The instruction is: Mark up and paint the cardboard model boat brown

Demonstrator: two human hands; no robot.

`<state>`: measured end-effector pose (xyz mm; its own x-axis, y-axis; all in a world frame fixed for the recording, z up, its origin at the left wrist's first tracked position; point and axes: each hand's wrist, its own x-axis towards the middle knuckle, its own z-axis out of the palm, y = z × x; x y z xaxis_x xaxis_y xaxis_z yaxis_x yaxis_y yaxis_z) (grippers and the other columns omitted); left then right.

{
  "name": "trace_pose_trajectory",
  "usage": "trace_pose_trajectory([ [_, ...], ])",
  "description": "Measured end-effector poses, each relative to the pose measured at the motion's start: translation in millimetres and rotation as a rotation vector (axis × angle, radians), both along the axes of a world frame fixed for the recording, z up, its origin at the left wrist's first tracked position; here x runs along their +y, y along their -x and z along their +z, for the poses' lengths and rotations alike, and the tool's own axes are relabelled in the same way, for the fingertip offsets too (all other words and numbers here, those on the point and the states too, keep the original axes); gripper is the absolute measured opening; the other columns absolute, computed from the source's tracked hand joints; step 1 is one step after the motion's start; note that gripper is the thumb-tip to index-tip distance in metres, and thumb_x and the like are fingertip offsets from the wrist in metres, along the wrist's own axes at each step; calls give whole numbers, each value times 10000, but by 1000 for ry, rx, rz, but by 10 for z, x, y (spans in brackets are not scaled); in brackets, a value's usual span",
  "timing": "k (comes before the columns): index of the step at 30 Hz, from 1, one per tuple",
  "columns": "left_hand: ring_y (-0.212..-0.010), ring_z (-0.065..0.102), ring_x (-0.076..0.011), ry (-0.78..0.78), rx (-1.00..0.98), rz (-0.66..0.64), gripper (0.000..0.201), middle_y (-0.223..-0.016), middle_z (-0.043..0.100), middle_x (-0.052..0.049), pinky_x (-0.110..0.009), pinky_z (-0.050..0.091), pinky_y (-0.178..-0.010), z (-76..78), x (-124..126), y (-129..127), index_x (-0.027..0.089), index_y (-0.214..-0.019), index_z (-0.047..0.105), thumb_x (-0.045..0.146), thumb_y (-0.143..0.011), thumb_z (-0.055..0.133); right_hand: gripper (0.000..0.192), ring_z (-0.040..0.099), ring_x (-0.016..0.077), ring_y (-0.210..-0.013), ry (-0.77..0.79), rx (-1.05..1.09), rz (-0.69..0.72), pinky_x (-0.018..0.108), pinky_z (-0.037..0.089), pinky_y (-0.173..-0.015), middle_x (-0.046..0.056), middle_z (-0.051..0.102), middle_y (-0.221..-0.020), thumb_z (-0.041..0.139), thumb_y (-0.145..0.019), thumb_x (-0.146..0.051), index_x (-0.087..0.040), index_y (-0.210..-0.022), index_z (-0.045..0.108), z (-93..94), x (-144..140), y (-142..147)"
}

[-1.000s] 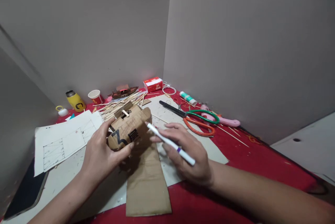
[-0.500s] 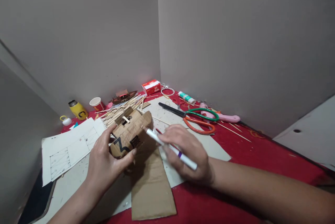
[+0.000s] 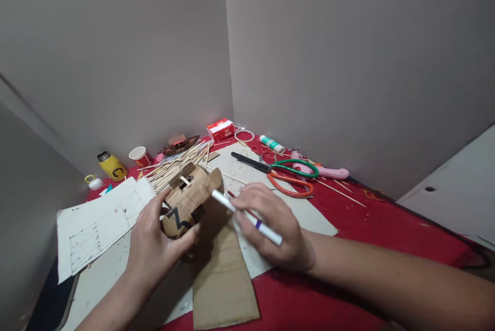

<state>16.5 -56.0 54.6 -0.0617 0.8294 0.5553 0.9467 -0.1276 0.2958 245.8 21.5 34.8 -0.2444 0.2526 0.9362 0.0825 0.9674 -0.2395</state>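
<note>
Left grip [image 3: 154,246] clasps cardboard model [image 3: 192,198]; right grip [image 3: 270,225] closed on marker [image 3: 247,216], tip touching model.

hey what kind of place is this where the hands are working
Likely a small craft desk boxed in by plain partition panels. Scissors, a heap of thin wooden sticks and a cardboard model held over a red tabletop point to model-making.

Cardboard model [image 3: 192,199] underside hidden by left hand [image 3: 154,246]; its black print too small to read. Dark slab [image 3: 50,300] at lower left cut by frame edge. Marker [image 3: 246,216] tip hidden against model.
</note>
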Motion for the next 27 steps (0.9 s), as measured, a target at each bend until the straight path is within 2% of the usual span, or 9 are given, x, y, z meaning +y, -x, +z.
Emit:
trace_pose_trajectory([
  [2, -1000, 674, -299, -1, -5, 1, 682, -1165, 681, -148, -440, 550, -851, 2, -1, -5, 165, -1290, 516, 524, -743, 709, 283, 654, 173, -675, -66, -41, 67, 396, 536, -773, 44, 704, -790, 561, -847, -79, -168, -1114, 586, -9, -4, 0],
  [6, -1014, 671, -302, 16, -52, 32, 688, -1163, 683, -136, -442, 541, -864, 25, -5, -13, 179, -1285, 519, 530, -726, 715, 278, 668, 192, -758, 10, 47, -71, 383, 532, -764, 56, 709, -815, 572, -847, -75, -185, -1102, 594, -40, 16, 4],
  [9, -991, 678, -290, 83, -152, 35, 675, -1160, 688, -112, -419, 546, -832, 69, -8, -28, 203, -1263, 530, 533, -707, 722, 294, 679, 173, -697, -121, -49, 53, 411, 522, -824, 49, 720, -796, 559, -842, -85, -157, -1126, 580, -65, 26, 0],
  [10, -975, 680, -283, 111, -193, 36, 668, -1154, 690, -102, -408, 547, -818, 88, -10, -35, 211, -1258, 533, 530, -703, 725, 303, 685, 172, -694, -146, -59, 62, 420, 518, -846, 45, 728, -800, 558, -840, -86, -160, -1133, 577, -69, 28, -4],
  [13, -947, 681, -266, 195, -304, 41, 650, -1108, 696, -74, -388, 544, -809, 146, -17, -62, 222, -1249, 535, 512, -702, 733, 350, 698, 185, -738, -78, -1, -47, 423, 523, -852, 48, 743, -836, 569, -834, -78, -185, -1168, 569, -64, 31, -17],
  [17, -960, 670, -256, 273, -426, 10, 615, -1079, 693, -57, -370, 537, -828, 197, -29, -81, 215, -1225, 544, 498, -713, 735, 304, 702, 178, -716, -208, -104, 39, 423, 516, -869, 52, 742, -808, 564, -838, -94, -147, -1138, 576, -37, 25, -23],
  [21, -925, 667, -246, 292, -497, 3, 611, -1067, 688, -53, -360, 537, -810, 214, -25, -76, 208, -1216, 550, 486, -708, 745, 329, 690, 170, -714, -135, -33, -59, 414, 515, -857, 56, 731, -811, 583, -830, -61, -149, -1147, 575, -23, 18, -20],
  [24, -922, 666, -242, 312, -538, -19, 593, -1063, 692, -53, -356, 535, -818, 231, -18, -75, 202, -1202, 559, 485, -714, 740, 300, 680, 164, -688, -211, -100, 21, 395, 520, -846, 48, 724, -776, 583, -831, -75, -135, -1124, 584, -22, 4, -15],
  [27, -886, 669, -240, 329, -570, -1, 592, -1021, 701, -54, -349, 543, -788, 259, -14, -83, 191, -1180, 569, 504, -708, 739, 312, 681, 174, -722, -180, -53, -6, 398, 524, -826, 67, 736, -804, 577, -829, -67, -136, -1134, 586, -29, -1, -10],
])
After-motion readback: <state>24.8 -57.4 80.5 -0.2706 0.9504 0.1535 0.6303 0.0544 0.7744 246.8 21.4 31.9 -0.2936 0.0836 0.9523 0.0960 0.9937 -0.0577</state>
